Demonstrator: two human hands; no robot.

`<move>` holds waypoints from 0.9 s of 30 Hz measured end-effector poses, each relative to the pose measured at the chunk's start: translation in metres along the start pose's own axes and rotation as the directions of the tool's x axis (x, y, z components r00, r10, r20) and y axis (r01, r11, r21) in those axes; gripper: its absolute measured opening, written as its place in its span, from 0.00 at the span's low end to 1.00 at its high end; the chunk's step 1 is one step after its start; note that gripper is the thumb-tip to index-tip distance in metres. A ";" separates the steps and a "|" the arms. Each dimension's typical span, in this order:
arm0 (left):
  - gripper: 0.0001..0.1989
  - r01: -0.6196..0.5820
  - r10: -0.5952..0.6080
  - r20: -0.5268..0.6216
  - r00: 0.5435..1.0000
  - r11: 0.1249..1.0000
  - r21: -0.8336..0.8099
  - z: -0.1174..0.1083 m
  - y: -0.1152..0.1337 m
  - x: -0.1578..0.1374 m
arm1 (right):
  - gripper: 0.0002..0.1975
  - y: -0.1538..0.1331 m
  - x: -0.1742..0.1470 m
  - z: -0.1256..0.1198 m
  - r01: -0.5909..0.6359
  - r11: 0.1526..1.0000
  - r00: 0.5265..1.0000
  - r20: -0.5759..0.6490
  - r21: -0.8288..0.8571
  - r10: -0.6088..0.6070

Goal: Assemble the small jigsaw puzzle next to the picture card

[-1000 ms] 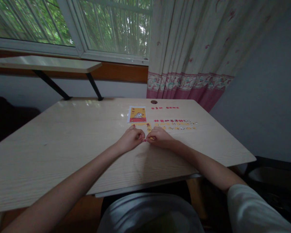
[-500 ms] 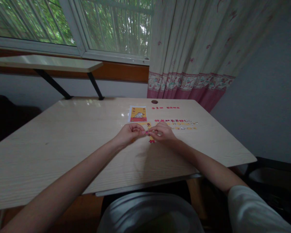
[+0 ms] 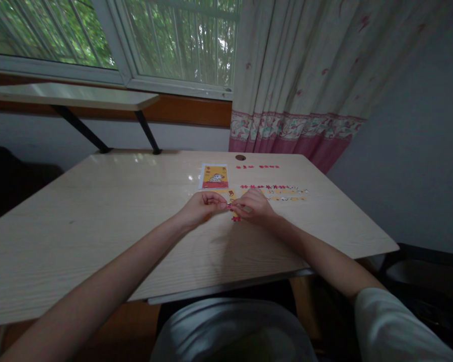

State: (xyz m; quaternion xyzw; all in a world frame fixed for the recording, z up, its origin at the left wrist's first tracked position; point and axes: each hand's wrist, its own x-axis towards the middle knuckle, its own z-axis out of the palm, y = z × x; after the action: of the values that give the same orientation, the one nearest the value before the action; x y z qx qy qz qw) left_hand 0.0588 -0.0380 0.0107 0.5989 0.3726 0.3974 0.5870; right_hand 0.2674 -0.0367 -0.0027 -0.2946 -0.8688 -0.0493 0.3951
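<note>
My left hand point(image 3: 207, 207) and my right hand point(image 3: 253, 206) meet above the table, their fingertips pinched close together. Between them is a small pink-red puzzle piece point(image 3: 229, 206), mostly covered by the fingers. Just below, a red and yellow joined puzzle part point(image 3: 236, 218) lies on the tabletop. A yellow strip of puzzle point(image 3: 226, 192) shows behind my fingers, partly hidden. The picture card point(image 3: 215, 176), yellow and red with a white animal, lies flat behind my left hand.
Loose red puzzle pieces point(image 3: 269, 167) lie in a row at the back. Further rows of red, yellow and white pieces point(image 3: 287, 190) spread right of my right hand. A raised shelf point(image 3: 79, 95) stands at the back left; a cable hole point(image 3: 240, 158) sits near the back edge.
Both hands stay in nearly the same place, still pinching the small piece. The view has shifted very slightly; the pieces on the table have not visibly moved.
</note>
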 end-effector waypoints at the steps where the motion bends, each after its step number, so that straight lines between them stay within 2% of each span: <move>1: 0.17 -0.001 0.001 -0.005 1.000 1.000 0.009 0.000 0.000 0.000 | 0.09 0.000 0.000 0.000 0.000 1.000 1.000 0.004 -0.002 0.000; 5: 0.17 -0.044 0.050 -0.044 0.998 0.991 0.125 -0.006 0.003 0.000 | 0.12 0.001 0.000 -0.004 -0.019 0.999 1.000 0.001 -0.026 0.019; 8: 0.17 -0.101 0.126 -0.051 0.991 0.930 0.353 -0.026 0.008 0.001 | 0.14 0.002 0.000 -0.008 -0.042 0.997 0.998 -0.047 -0.059 0.040; 9: 0.17 -0.131 0.161 -0.025 0.987 0.876 0.464 -0.036 0.009 0.001 | 0.14 0.003 0.000 -0.009 -0.048 0.997 0.997 -0.064 -0.069 0.043; 10: 0.18 -0.187 0.216 0.021 0.976 0.786 0.590 -0.047 0.011 0.001 | 0.14 0.004 0.000 -0.010 -0.051 0.996 0.996 -0.077 -0.078 0.045; 12: 0.21 -0.265 0.251 0.147 0.957 0.546 0.795 -0.069 0.011 0.003 | 0.13 0.005 0.000 -0.010 -0.059 0.994 0.995 -0.088 -0.096 0.050; 14: 0.27 -0.262 0.192 0.200 0.961 0.391 0.882 -0.087 0.008 0.005 | 0.13 0.006 -0.001 -0.009 -0.066 0.993 0.995 -0.086 -0.103 0.057; 16: 0.32 -0.264 0.120 0.238 0.964 0.305 0.915 -0.098 0.003 0.007 | 0.12 0.006 -0.002 -0.007 -0.065 0.994 0.994 -0.091 -0.085 0.057; 20: 0.37 -0.282 0.012 0.288 0.958 0.249 0.927 -0.101 -0.006 0.008 | 0.10 0.001 0.000 -0.001 -0.062 0.998 0.997 -0.051 -0.003 0.061; 23: 0.39 -0.275 -0.021 0.289 0.957 0.247 0.929 -0.099 -0.009 0.008 | 0.08 -0.010 0.008 0.004 -0.105 0.994 0.986 0.130 0.032 0.100; 27: 0.40 -0.264 -0.029 0.279 0.960 0.239 0.934 -0.096 -0.009 0.006 | 0.05 -0.029 0.023 0.011 -0.158 0.986 0.915 0.382 0.047 0.128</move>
State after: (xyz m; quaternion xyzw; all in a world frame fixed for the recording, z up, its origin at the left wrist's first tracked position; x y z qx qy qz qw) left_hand -0.0263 0.0068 0.0014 0.9010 0.4175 0.0540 0.1048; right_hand 0.2321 -0.0464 0.0101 -0.3458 -0.9059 0.0708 0.2341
